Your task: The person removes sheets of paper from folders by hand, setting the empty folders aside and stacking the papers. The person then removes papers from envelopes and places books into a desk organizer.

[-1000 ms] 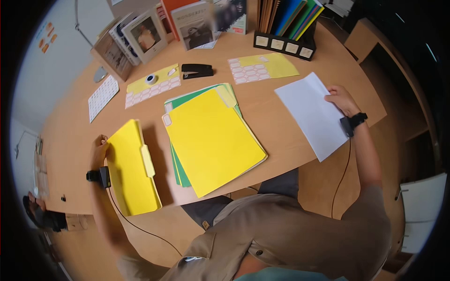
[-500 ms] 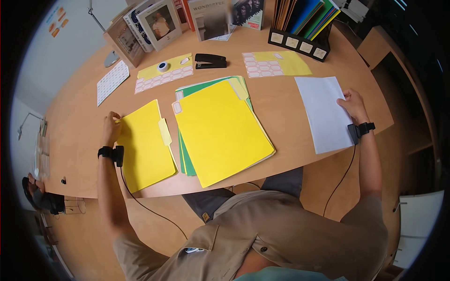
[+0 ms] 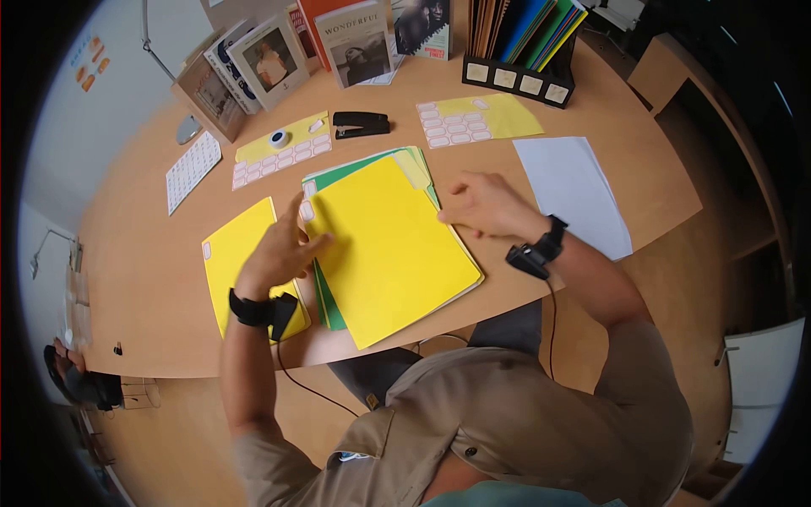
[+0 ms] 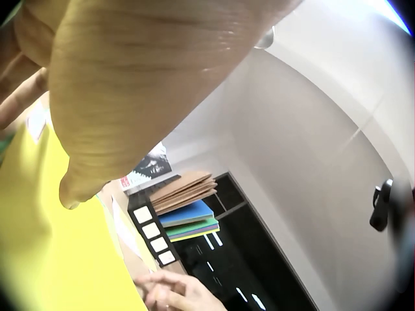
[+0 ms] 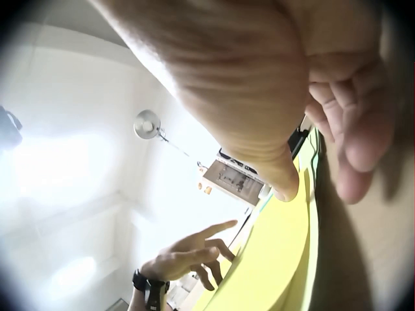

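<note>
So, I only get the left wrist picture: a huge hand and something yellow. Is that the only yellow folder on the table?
Observer: No. The head view shows a smaller-looking yellow folder left of the folder stack, partly hidden by the left hand and wrist.

Visitor: Oh! Any office tools about? I can't spot one.

Observer: Yes, a black stapler lies beyond the stack.

Visitor: And what's to the left of that?

Observer: A small round white object with a dark centre, sitting on a sheet of labels. I can't tell what it is.
</note>
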The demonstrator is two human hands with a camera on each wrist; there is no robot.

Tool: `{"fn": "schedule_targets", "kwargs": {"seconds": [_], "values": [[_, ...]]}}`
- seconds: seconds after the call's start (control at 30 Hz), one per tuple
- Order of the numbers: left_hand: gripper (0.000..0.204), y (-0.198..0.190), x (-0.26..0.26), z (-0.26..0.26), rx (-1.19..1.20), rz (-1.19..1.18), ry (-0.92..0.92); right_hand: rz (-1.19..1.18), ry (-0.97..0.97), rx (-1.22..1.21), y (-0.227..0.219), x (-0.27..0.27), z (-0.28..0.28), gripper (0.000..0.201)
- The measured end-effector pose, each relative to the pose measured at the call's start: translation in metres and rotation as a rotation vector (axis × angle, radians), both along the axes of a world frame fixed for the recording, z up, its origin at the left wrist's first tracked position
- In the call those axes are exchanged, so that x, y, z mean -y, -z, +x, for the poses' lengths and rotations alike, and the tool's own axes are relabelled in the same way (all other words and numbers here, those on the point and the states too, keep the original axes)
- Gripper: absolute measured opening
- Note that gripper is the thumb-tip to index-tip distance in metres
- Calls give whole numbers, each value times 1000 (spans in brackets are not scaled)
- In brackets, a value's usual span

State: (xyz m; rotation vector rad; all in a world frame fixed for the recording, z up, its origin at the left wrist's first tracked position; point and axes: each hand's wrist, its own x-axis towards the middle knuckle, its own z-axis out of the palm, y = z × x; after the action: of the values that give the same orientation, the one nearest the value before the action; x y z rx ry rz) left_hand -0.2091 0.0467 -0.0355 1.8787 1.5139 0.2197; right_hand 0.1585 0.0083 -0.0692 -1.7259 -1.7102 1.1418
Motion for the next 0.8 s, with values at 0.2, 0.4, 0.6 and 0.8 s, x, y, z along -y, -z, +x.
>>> {"fn": "schedule_targets", "kwargs": {"seconds": [0.2,0.4,0.6,0.8], "values": [[102,30,2,2,-81,210,24,140,-21,-15,7,-3,-29,77],[92,41,-13,-4,-220,361,36,62,-16,11,0,-12,-24,77],[82,19,-64,13,-64,466,112,225,-226,265,13,-47,-12,85],[83,60,-100,32,-103,581,210,197,-283,164,8,-48,-12,88]]}}
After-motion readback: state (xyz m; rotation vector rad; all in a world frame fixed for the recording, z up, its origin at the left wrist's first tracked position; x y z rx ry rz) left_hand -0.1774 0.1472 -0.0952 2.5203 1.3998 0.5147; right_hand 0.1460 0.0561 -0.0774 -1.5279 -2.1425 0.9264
